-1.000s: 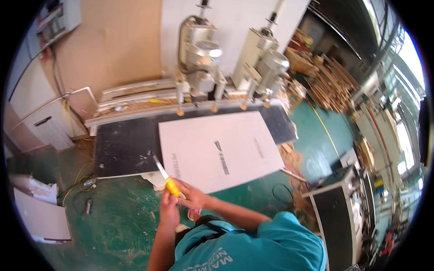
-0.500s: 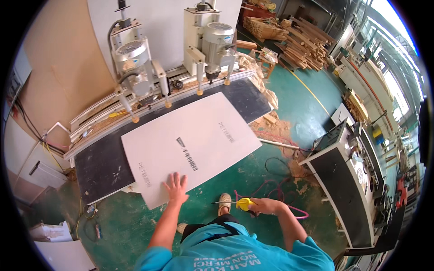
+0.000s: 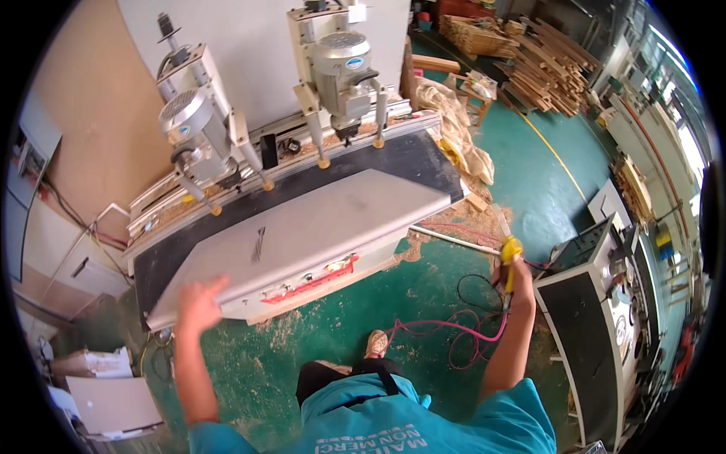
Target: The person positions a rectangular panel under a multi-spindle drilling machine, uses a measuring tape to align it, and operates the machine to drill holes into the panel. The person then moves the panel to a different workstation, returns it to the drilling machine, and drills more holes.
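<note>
My left hand [image 3: 199, 304] is at the near left edge of a pale, flat panel [image 3: 310, 216]. Its thumb and fingers look apart, though blurred, and I cannot tell whether they touch the panel. A small dark printed mark shows on the panel's face. The panel lies over the black bed [image 3: 412, 159] of a machine, its long near edge toward me. Off to the right, my right hand [image 3: 516, 278] is closed around a yellow air blow gun [image 3: 511, 248], its thin nozzle pointing away from me. A pink hose [image 3: 454, 330] trails from it.
Two motor-driven drill heads [image 3: 344, 72] stand behind the panel. A red rail with knobs [image 3: 314, 281] runs along the machine's front. To the right is a dark-fronted control desk [image 3: 582, 325]. Stacked timber [image 3: 548, 64] lies far back; sawdust covers part of the green floor.
The panel has shifted back and now looks much flatter, uncovering the machine's front. My left hand has moved left off its face. My right hand has swung the blow gun up and to the right.
</note>
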The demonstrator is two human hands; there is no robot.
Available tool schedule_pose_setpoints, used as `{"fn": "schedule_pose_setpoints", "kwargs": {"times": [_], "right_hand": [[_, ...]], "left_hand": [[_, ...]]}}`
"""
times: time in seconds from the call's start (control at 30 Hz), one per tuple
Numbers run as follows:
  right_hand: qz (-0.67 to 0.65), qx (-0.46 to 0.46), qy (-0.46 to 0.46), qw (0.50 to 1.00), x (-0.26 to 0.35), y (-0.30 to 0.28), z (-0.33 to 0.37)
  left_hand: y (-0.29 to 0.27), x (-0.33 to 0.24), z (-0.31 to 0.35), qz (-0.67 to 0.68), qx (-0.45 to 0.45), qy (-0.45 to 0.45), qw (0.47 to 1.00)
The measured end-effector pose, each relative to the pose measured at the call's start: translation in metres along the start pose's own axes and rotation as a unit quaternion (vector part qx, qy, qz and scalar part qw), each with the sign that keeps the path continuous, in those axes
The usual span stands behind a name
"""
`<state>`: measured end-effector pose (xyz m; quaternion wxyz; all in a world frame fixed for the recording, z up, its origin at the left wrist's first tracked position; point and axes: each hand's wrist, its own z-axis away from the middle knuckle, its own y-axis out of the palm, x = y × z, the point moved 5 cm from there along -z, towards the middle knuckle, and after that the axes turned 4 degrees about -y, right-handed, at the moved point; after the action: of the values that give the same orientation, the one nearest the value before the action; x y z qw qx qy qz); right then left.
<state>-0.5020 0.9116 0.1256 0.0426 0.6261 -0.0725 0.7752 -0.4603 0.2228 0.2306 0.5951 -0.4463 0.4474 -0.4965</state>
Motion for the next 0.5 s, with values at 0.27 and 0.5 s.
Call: {"fn": "schedule_pose_setpoints", "kwargs": {"times": [0.27, 0.5], "right_hand": [[0.119, 0.36, 0.141, 0.914, -0.088, 0.296, 0.051], [0.048, 0.648, 0.099, 0.754, -0.022, 0.302, 0.15]], "left_hand": [[-0.093, 0.02, -0.045, 0.063, -0.021, 0.087, 0.994], [-0.008, 0.039, -0.007, -0.011, -0.045, 0.123, 0.991]]}}
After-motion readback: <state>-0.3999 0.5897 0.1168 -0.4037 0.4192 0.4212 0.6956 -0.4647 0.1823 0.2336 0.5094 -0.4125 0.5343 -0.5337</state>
